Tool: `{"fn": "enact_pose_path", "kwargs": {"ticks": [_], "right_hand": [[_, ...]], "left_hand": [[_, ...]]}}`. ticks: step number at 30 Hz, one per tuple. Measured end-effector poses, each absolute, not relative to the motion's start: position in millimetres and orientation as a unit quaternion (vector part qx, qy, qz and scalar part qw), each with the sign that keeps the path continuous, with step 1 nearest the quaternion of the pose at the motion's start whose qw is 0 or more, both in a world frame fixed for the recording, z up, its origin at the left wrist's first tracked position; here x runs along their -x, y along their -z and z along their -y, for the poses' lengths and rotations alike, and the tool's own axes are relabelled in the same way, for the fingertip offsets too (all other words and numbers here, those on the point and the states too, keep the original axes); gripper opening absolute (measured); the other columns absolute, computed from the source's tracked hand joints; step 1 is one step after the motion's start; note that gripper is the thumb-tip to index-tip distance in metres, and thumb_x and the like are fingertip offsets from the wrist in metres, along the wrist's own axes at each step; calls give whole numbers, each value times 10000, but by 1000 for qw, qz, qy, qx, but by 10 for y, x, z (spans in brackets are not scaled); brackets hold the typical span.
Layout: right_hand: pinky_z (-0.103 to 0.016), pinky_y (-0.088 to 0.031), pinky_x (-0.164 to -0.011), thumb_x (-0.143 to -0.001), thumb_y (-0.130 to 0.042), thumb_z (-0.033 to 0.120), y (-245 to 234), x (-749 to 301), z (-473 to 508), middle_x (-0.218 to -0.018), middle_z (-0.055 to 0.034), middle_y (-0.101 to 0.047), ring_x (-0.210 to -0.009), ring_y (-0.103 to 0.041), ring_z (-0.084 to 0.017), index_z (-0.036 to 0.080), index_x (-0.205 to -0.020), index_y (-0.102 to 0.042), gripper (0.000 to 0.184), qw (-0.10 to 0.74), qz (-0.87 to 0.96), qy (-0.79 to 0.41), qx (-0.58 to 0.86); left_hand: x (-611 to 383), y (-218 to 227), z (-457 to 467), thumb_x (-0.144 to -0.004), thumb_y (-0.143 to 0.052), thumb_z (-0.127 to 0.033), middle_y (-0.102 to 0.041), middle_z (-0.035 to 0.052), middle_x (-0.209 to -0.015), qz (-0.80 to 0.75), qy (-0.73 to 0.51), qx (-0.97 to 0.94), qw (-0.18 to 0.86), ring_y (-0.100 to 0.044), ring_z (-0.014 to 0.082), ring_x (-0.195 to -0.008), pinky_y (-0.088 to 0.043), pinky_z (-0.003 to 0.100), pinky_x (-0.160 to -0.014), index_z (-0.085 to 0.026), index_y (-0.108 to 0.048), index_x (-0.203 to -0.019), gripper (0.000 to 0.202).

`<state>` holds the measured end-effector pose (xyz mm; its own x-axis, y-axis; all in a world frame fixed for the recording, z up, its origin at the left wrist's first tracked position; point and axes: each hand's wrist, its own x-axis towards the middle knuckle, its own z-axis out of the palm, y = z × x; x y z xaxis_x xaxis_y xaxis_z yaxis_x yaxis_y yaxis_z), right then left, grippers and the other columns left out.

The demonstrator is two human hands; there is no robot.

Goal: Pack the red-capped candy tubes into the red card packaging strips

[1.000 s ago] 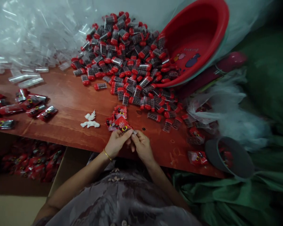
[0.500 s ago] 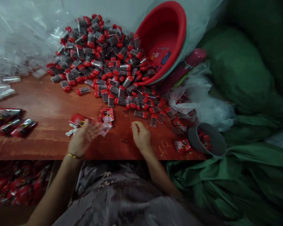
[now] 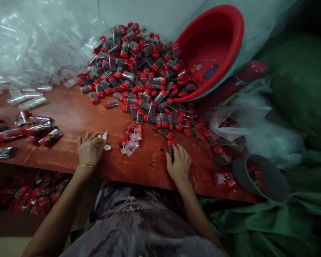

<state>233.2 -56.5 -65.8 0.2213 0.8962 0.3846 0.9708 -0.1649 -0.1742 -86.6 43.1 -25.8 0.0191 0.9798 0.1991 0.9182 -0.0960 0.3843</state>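
My left hand [image 3: 90, 150], with a thin bangle at the wrist, rests palm down on the table, fingers apart. White scraps [image 3: 106, 140] lie at its fingertips. My right hand [image 3: 178, 165] has its thumb and fingers around the near end of a small clear container with dark contents and red ends [image 3: 171, 145], partly hidden by the fingers. Between the hands lie overlapping red printed cards [image 3: 134, 132] with clear film pieces on them. Beyond, a big heap of similar containers [image 3: 139, 67] spreads over the table.
A red basin [image 3: 239, 32] leans tilted at the heap's right. Filled red packets [image 3: 40, 128] and clear sleeves [image 3: 32, 102] lie left. A grey tub [image 3: 273, 185] holding red items stands at the right edge, near a clear plastic bag [image 3: 273, 132]. Red packets fill a space below the table [image 3: 34, 192].
The view has turned left. The red packet beside my left hand is gone from there, and that hand now lies flatter. My right hand has opened from a fist and reached a container.
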Motion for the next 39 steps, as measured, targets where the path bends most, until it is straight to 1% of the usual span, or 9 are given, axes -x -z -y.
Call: {"fn": "enact_pose_path", "kwargs": {"ticks": [4,7,10,14,22,26,29,34,39], "right_hand": [[-456,-385,-942,-894,-433,345,652,-2355,587,-1262,-162,-559,-1159,-490,-289,165,-1187,-566,369,237,615,90,747],[-426,-396,-927,-893,-445,315,587,-2242,535,-1155,-143,-632,-1076,-550,-263,174,-1096,-625,306,293,622,78,722],[-348,-430,-846,-918,-396,322,433,-2003,320,-961,-108,-703,-915,-622,-221,179,-1008,-656,310,312,648,5,695],[-276,-415,-621,-901,-435,434,242,-1736,-200,-773,-62,-716,-724,-650,-196,211,-997,-640,318,252,612,-125,739],[-228,-388,-579,-822,-571,318,303,-1598,-714,-750,10,-703,-664,-621,-139,228,-950,-632,168,267,618,-230,702],[-233,-400,-603,-812,-586,281,272,-1604,-589,-753,12,-686,-663,-607,-138,231,-960,-635,164,272,677,-230,644],[-253,-411,-643,-807,-582,238,262,-1619,-535,-774,-11,-682,-704,-605,-157,205,-967,-636,172,266,685,-206,646],[-258,-425,-653,-837,-553,287,336,-1653,-519,-799,-32,-669,-734,-600,-166,181,-989,-628,200,292,683,-172,647],[-250,-433,-599,-839,-538,295,375,-1752,-434,-840,-55,-673,-677,-597,-156,167,-993,-632,221,323,672,-171,644]], "left_hand": [[746,183,-484,-872,-427,-327,-632,104,-1210,-673,-188,-715,26,-459,331,-1242,-222,556,-1041,-224,-680,-999,301],[465,27,-582,-891,-380,-377,-615,135,-1228,-633,-204,-746,27,-490,300,-1217,-289,462,-1027,-175,-647,-1085,387],[188,-103,-632,-893,-357,-409,-695,182,-994,-623,-116,-770,79,-622,309,-1001,-423,399,-840,-136,-676,-983,430],[141,-114,-529,-881,-352,-484,-700,175,-799,-666,-54,-740,76,-657,319,-808,-418,362,-665,-133,-671,-961,480],[187,165,-318,-847,-493,-341,-691,90,-837,-632,-135,-720,252,-645,214,-758,-411,286,-650,-154,-596,-995,260],[-26,217,-314,-874,-413,-240,-687,116,-897,-618,-158,-717,280,-649,228,-797,-414,303,-675,-138,-544,-1037,233],[-124,183,-268,-891,-398,-287,-689,127,-916,-609,-158,-713,310,-653,243,-829,-416,303,-671,-119,-509,-1100,291],[134,-27,-204,-888,-402,-421,-696,76,-817,-680,-135,-695,190,-656,230,-758,-393,284,-617,-170,-508,-1181,400],[781,-43,-463,-767,-545,-531,-693,84,-833,-745,-90,-653,103,-644,253,-821,-391,284,-620,-182,-614,-974,411]]}}
